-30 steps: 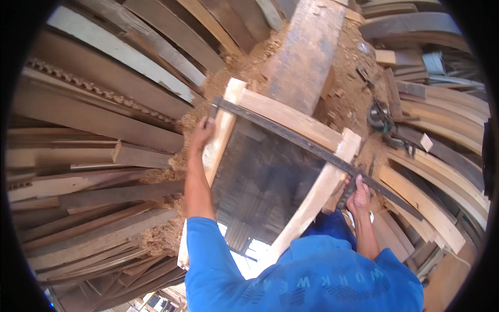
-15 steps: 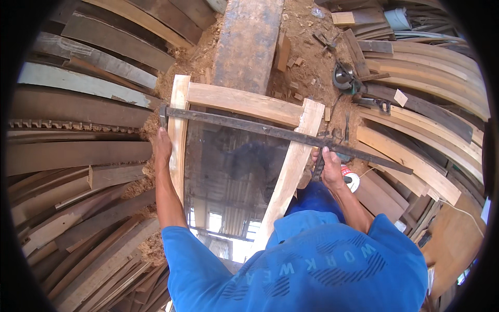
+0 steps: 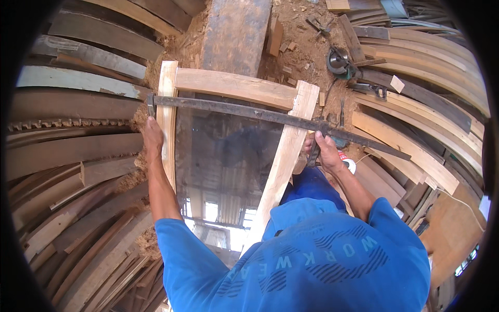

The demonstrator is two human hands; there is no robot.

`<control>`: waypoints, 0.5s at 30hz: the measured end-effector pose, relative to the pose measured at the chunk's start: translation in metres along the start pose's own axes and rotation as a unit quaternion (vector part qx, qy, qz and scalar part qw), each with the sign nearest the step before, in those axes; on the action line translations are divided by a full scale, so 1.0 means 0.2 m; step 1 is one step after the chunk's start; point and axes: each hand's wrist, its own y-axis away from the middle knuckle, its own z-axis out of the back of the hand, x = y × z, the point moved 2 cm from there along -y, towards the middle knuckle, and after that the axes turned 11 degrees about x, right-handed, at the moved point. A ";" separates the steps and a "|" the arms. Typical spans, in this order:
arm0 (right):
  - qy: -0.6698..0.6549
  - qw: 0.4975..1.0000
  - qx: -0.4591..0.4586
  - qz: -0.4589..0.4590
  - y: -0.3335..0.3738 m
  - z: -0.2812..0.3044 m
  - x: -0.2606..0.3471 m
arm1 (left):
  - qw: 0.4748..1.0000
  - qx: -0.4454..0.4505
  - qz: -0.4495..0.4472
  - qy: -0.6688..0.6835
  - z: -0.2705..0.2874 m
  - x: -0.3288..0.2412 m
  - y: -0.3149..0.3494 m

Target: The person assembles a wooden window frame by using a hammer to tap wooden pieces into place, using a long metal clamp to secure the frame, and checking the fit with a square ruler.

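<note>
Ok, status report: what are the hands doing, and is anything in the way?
Left hand at one end of metal clamp; right hand gripping it farther along. Clamp spans wooden frame. Nothing visibly in the way.

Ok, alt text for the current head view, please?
A long, dark bar clamp spans a pale wooden frame, with the person's left hand at one end and right hand gripping it beyond the frame's other side. A dark, reflective surface shows inside the frame. Stacked planks line both sides, sawdust between.
</note>
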 end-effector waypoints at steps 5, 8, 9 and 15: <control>0.025 0.999 -0.034 -0.016 0.03 -0.03 -0.06 | 0.999 -0.008 0.041 -0.019 -0.03 0.04 -0.02; 0.029 0.998 -0.047 -0.016 0.12 -0.08 -0.13 | 0.997 -0.014 0.044 -0.057 -0.01 0.01 0.00; 0.023 0.999 -0.043 -0.004 0.14 -0.09 -0.15 | 0.997 -0.013 0.044 -0.059 0.00 -0.02 0.00; 0.008 1.000 -0.010 -0.015 0.10 -0.05 -0.14 | 0.999 0.006 0.025 -0.037 0.00 0.02 0.03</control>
